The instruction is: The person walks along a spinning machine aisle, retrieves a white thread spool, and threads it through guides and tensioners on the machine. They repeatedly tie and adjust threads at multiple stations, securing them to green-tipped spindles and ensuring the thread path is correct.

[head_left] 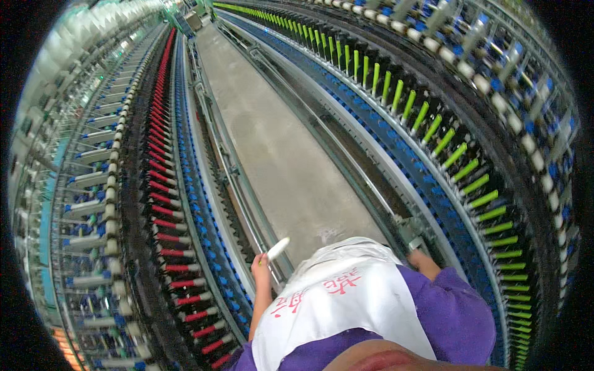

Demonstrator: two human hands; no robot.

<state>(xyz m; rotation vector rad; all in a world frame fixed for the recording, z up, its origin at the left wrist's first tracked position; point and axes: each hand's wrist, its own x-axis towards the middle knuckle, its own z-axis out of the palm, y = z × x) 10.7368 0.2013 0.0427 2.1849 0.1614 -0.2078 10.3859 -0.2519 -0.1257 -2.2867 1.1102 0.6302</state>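
Observation:
My left hand [260, 266] is closed around the lower end of a white yarn bobbin [278, 248], whose full, pointed body sticks out up and to the right over the aisle. A little yellow-green shows at its base, by my fingers. Down on the other side, my right hand [423, 262] is next to a grey metal fitting [408, 230] at the foot of the right-hand machine. A small pale piece is by its fingertips, and I cannot make out whether they grip it. Both forearms reach out past my white apron [346, 297].
Long spinning frames line both sides of a grey floor aisle [272, 130]. Red bobbins [170, 237] stand in a row on the left, yellow-green bobbins [455, 154] on the right. Metal rails [247, 207] run low along the aisle. White yarn packages [80, 31] hang at upper left.

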